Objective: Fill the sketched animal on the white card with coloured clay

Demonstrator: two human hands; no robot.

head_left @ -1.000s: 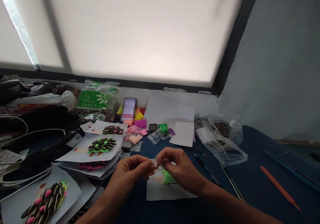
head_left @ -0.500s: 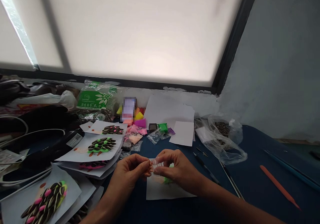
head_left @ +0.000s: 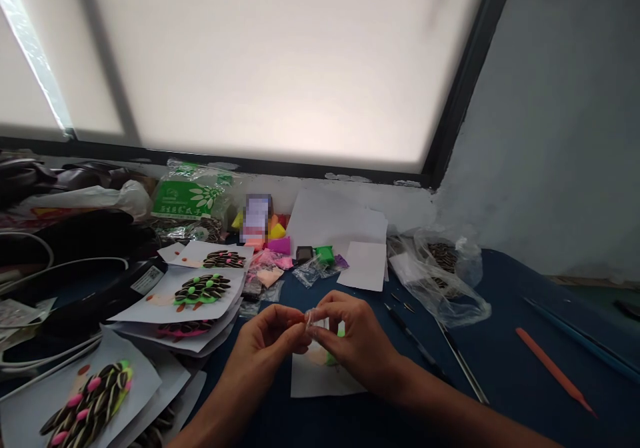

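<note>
Just at six o'clock from the fingertips lies a white card on the dark blue surface; the right hand partly blocks its green shape. Both it and the left hand keep a pinching grip on a small clear plastic piece. Around them sit sunflower-seed pictures at nine, a magenta packet at eleven, a green packet at twelve, a bag of seeds at two, and a pen at three.

Our left hand and right hand both pinch, fingertips very near; our 2 forearms slant inward.
</note>
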